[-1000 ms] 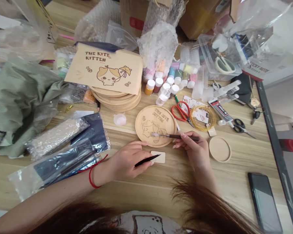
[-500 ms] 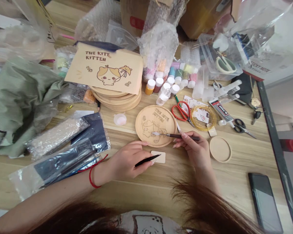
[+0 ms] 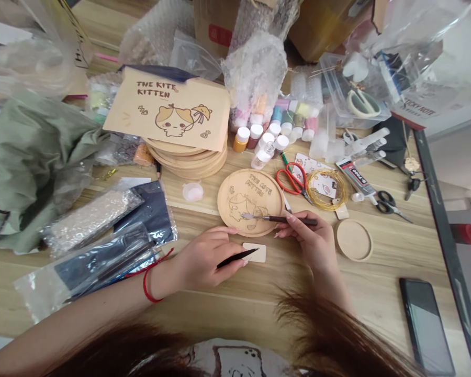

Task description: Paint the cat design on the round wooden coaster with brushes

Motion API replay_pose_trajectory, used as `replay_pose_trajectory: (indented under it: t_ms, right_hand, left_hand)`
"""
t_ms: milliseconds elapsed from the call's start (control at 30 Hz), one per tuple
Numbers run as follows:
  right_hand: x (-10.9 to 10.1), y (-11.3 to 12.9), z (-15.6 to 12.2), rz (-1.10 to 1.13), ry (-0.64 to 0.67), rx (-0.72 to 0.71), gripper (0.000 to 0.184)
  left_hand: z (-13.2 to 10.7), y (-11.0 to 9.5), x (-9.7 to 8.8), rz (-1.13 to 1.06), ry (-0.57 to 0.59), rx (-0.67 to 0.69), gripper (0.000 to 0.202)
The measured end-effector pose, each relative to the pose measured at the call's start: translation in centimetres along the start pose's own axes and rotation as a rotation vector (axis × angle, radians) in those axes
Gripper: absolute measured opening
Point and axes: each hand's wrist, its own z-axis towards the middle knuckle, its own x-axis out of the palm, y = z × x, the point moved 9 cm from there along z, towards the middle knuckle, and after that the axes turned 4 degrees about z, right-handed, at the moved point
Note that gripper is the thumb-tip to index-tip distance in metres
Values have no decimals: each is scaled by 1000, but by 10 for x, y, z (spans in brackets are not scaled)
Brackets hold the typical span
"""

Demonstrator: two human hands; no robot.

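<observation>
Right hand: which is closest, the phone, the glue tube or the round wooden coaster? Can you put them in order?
Starting from the right hand:
1. Round wooden coaster, just to its right
2. Glue tube, farther up and to the right
3. Phone, far off to the right and lower down

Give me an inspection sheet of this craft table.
Surface: wooden table, crowded.
Job's things: wooden plate with burned lettering and a cat drawing; wooden tag under the black tool's tip.
Clutter: bubble wrap, paint bottles, red scissors, gold wire, green cloth.
Hands: left hand holds black tool; right hand holds brown-handled tool, tip over the plate.
Cables: nothing seen.
Surroundings: cardboard boxes behind; phone at right.
</observation>
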Motion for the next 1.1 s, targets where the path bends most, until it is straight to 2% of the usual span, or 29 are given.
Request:
replay_pose_trajectory:
  t_ms: [567, 867, 1100]
  right_hand:
    - [0, 3, 0, 40, 3, -17, 18]
    - [-3, 3, -2, 17, -31, -10, 21]
    - [0, 3, -2, -21, -4, -13, 20]
  left_hand:
    - [0, 0, 1, -12, 16, -10, 11]
    - [0, 1, 1, -5, 17, -12, 10]
    - [0, 1, 2, -13, 20, -13, 10]
